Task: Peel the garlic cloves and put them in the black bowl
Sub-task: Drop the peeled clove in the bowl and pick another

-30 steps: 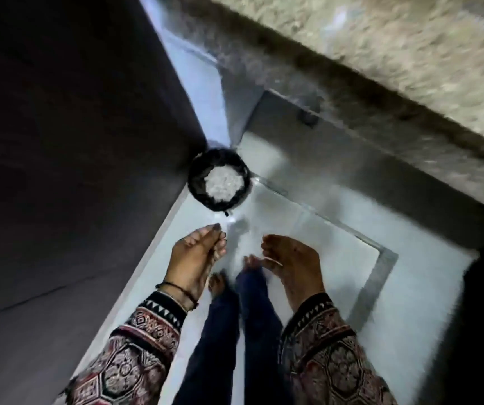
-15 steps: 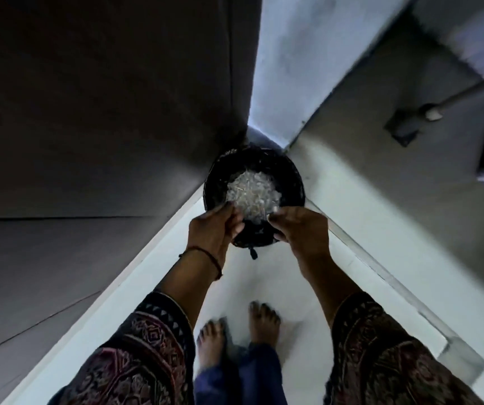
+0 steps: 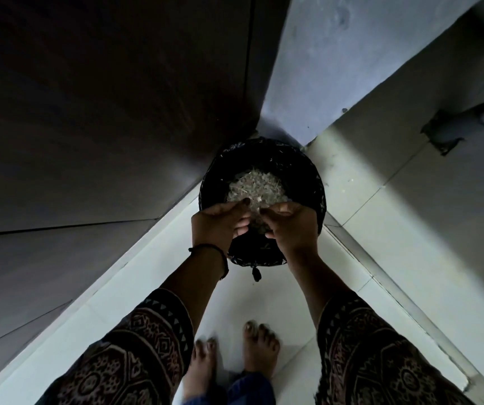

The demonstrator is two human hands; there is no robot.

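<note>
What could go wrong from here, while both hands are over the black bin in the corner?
1. The left hand and right hand sit above the near rim of the black bin, so light scraps could fall outside onto the floor tiles, near the bare feet. A few pale specks lie right of the bin.
2. The corner is dim; a good clove might drop among the pale scraps unnoticed.

You get no readable text here: no label, brand, number or sign anywhere in frame. The patterned sleeves [image 3: 135, 355] at the bottom carry geometric print only, no letters. Upper left is too dark to tell.
</note>
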